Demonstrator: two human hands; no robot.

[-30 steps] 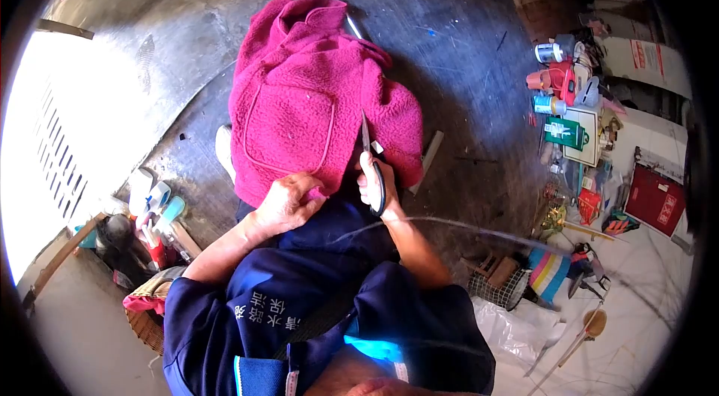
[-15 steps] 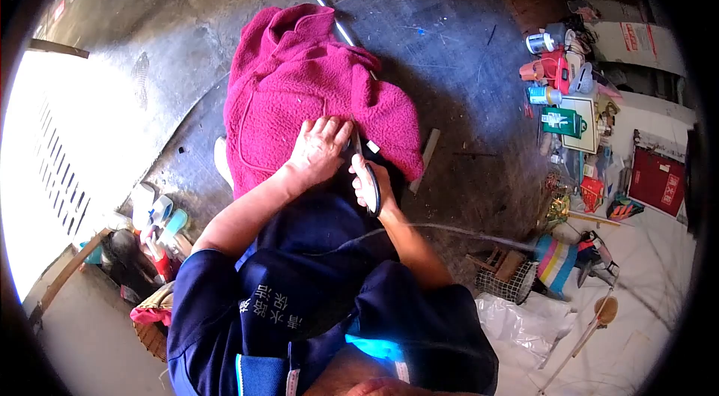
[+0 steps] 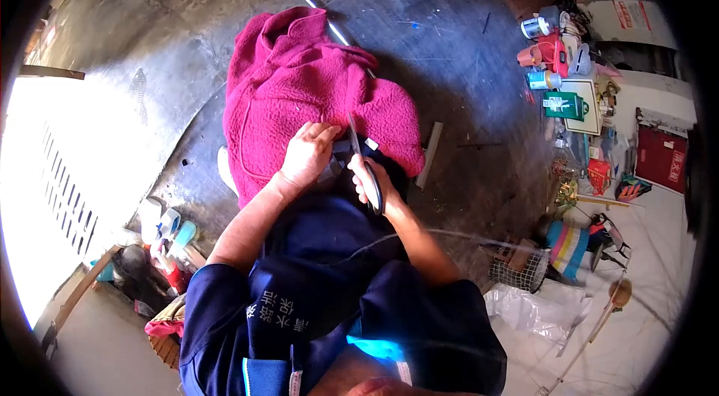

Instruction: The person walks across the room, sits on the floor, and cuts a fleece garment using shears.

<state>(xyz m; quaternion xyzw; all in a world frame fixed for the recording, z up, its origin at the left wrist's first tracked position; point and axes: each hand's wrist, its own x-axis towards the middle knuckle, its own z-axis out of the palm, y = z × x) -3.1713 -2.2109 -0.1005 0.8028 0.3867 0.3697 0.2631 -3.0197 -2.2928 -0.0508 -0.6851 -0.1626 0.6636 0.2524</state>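
Observation:
A magenta fleece garment (image 3: 281, 85) lies spread over my lap and beyond my knees, with a dark part and a small white tag (image 3: 371, 144) at its near edge. In my right hand (image 3: 367, 179) is a pair of scissors (image 3: 376, 190), its dark handle loops around my fingers and its blades pointing away from me against the fleece. My left hand (image 3: 307, 155) pinches the near edge of the garment, just left of the blades. Its fingertips are curled and partly hidden. Whether the blades are cutting cannot be made out.
A metal rod (image 3: 314, 7) lies on the floor behind the garment. Along the right stand bottles, a green container (image 3: 565, 105) and a wire basket (image 3: 517, 269). At the left are several bottles and brushes (image 3: 168, 235) and a wicker basket (image 3: 168, 340).
My left hand has gone from lying flat on the fleece to curled fingers at its edge, drawn slightly back. The scissors now point more upright, with more blade showing. The view has shifted slightly.

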